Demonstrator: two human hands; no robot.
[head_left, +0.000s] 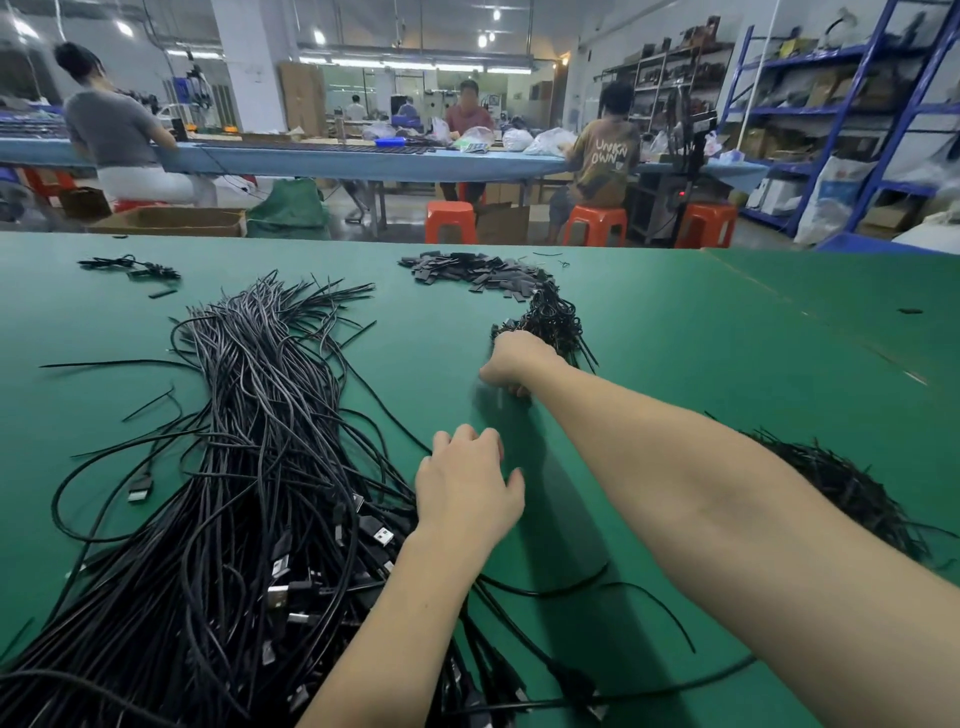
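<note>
A thick bundle of black USB cables lies along the left of the green table, its plugs toward me. My left hand hovers palm down at the bundle's right edge with loosely bent fingers; one thin cable runs up to its fingertips. My right hand is stretched far forward, knuckles up, at the near end of a heap of black twist ties. Its fingers curl downward out of sight over a blurred patch. What they hold is hidden.
A pile of small black flat pieces lies beyond the ties. Another heap of black ties sits behind my right forearm. A few loose cables lie at the far left. Seated people, orange stools and blue shelving stand beyond the table.
</note>
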